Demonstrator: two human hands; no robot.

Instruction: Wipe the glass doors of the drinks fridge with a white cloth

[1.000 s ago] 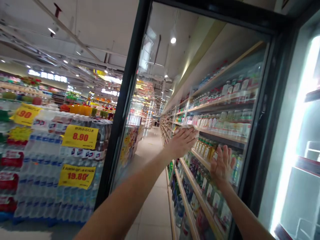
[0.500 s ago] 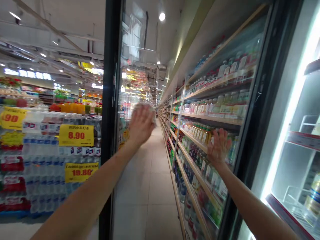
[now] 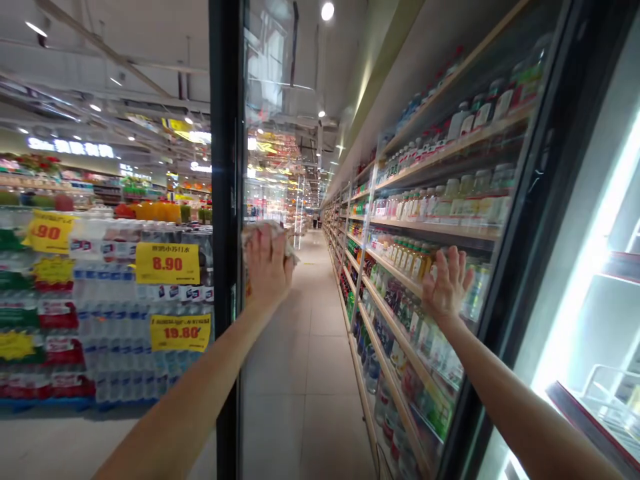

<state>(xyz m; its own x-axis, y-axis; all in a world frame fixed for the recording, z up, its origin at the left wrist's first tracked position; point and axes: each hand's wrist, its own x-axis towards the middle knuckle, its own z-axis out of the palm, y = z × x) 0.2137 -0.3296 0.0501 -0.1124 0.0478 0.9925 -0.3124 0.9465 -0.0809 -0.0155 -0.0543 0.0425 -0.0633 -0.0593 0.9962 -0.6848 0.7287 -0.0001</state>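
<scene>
My left hand [image 3: 267,267] presses a pale cloth [image 3: 291,252] to the clear glass door [image 3: 280,427], near its left black frame [image 3: 226,180]. The palm and fingers cover most of the cloth, whose edges show above and to the right. Toward the door's right side, my right hand [image 3: 446,287] has its fingers spread, palm toward the glass and apparently touching it. Nothing shows in that hand. Shelves of bottles [image 3: 413,259] are seen through the pane.
Stacked packs of bottled drinks [image 3: 113,333] with yellow price signs [image 3: 167,263] stand on the left. A lit cooler with shelves [image 3: 605,320] is on the right. Through the glass, a tiled aisle [image 3: 313,320] runs beside the long shelving.
My left hand has slid the cloth left and slightly down, up to the door's left frame. My right hand remains spread at the glass. The view has shifted a little.
</scene>
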